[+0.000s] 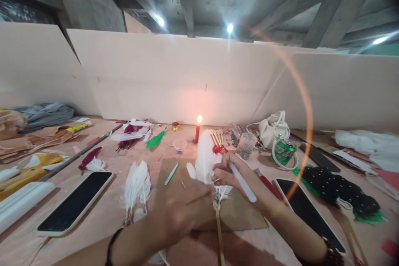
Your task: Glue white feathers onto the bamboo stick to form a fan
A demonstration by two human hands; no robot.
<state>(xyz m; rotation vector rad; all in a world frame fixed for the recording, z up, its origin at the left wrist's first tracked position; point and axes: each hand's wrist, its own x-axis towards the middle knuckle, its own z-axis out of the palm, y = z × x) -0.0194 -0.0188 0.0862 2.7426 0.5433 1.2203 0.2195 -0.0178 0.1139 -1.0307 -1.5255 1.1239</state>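
white feather cluster stands upright over the brown board near the middle of the bench, its plumes rising just left of the right hand's fingertips. right hand: fingers bent, grip closed around a pale lavender tool, which slants down across the hand toward the wrist; fingertips sit at the cluster's right side, but cannot tell whether they also pinch it. left hand: blurred, low over the left part of the board, fingers reaching toward the cluster's base; cannot tell whether its grip is spread or pinching. wooden stick runs from the bottom edge of the view up to just below the cluster, with thin wire-like pieces at its upper end; exact join too small to read. teal tool lies on the board, left of the cluster. loose white feathers lie left of the board, between it and a dark-screened phone. behind the cluster a red candle stands upright and lit; beside it, right, several wooden sticks with red ends, then a clear cup. farther right: white bag, green can just in front of it, and black dotted material near the bench's right side.
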